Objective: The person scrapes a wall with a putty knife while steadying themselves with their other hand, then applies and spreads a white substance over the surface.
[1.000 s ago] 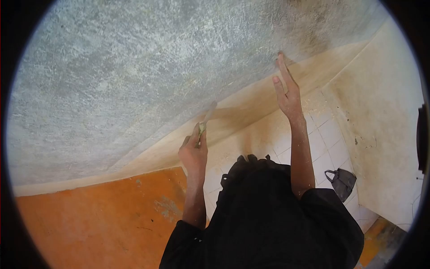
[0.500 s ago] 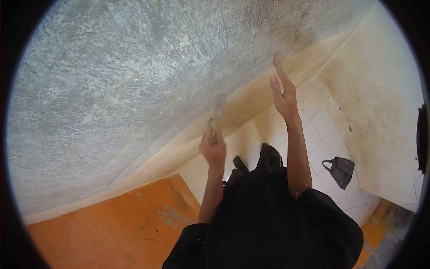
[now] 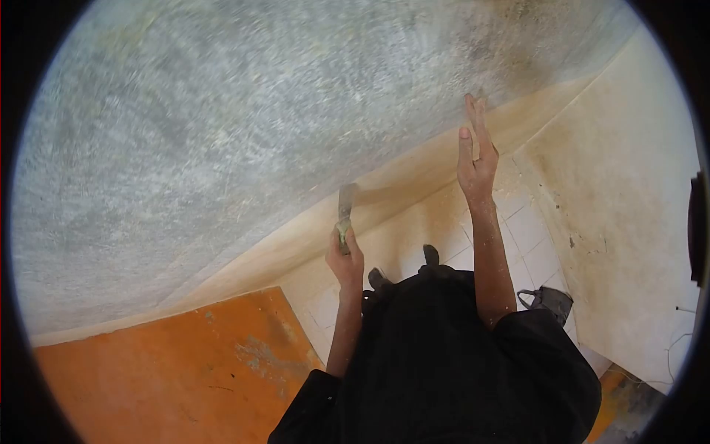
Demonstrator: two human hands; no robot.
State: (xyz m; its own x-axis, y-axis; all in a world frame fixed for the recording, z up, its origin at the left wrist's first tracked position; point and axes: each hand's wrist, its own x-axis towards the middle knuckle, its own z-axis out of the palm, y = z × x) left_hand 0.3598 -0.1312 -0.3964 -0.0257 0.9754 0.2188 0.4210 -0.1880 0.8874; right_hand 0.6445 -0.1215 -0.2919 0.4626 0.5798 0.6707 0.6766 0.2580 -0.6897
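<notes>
My left hand (image 3: 345,260) is wrapped round the handle of a scraper (image 3: 345,205), its flat metal blade pointing up towards the wall. The blade's tip lies right at the lower border of the rough grey, patchy wall surface (image 3: 222,133). Higher and to the right, my right hand (image 3: 478,166) is open, thumb and fingers stretched upward. Its fingertips overlap the lower part of the grey wall in this view. Below the grey area runs a smooth cream strip of wall (image 3: 414,166).
An orange surface (image 3: 170,362) with worn patches spreads at the lower left. White floor tiles (image 3: 529,229) lie below, with a dark grey bag (image 3: 551,302) near the right wall (image 3: 629,185). A thin wire (image 3: 671,348) hangs at the far right.
My left hand has moved down and slightly left with the scraper, whose blade shows more clearly. My right hand has shifted a little right. The view has tilted, and the bag appears lower.
</notes>
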